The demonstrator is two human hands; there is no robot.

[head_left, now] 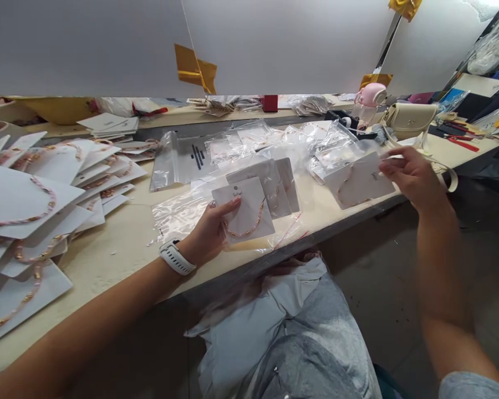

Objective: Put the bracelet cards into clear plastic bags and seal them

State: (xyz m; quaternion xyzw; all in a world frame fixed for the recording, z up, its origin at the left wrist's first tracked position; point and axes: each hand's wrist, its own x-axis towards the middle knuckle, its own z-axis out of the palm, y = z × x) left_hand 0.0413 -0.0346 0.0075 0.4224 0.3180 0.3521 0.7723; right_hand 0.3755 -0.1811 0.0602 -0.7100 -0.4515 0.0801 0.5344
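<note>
My left hand [208, 231] is closed on a white jewelry card [248, 209], thumb on top near the printed lettering. A pink and gold beaded strand hangs in a curve on that card. My right hand [413, 176] pinches the corner of another carded beaded strand [360, 180] at the table's front edge; it seems to be inside a clear sleeve. Between the hands, more cards [289, 185] lie in clear plastic, partly behind the left hand's card. Clear plastic bags [183, 213] spread on the table beside my left hand.
Many white cards with beaded strands [33, 194] are heaped at the left. Bagged cards [253, 136] lie at the back middle, near a clear bag with black print [191, 158]. A pink-lidded bottle [370, 100], cream handbag [411, 119] and red-handled tool [461, 142] are at the right.
</note>
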